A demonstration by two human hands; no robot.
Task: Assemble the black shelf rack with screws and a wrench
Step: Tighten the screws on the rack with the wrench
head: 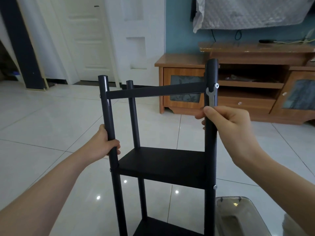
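1. Where it's at: the black rack (163, 162) stands upright on the tiled floor (51, 116) right in front of the person. The top shelf (153, 91) is in place between the posts.
2. Left hand (109, 145): fingers wrapped round the left post (109, 113), partway between the top shelf and the one below. That's a good brace, and I'd hold it firm so the frame doesn't twist when you pull.
3. Right hand (226, 123): fingers pinch the bottom end of the little flat wrench (211, 97). It's held upright against the right post (211, 150), open end up by the screw (216, 85) at the shelf's right corner.
4. To me the open end looks just below and beside the screw head, not properly on it. Seat it fully first, or it'll slip and chew the head.
5. Gripping the very tip gives leverage but wobble, so I'd choke up a bit until it bites.
6. The post blocks a full swing, so expect short turns and lots of resetting.
7. Snug, not gorilla tight. Thin tube probably dents.
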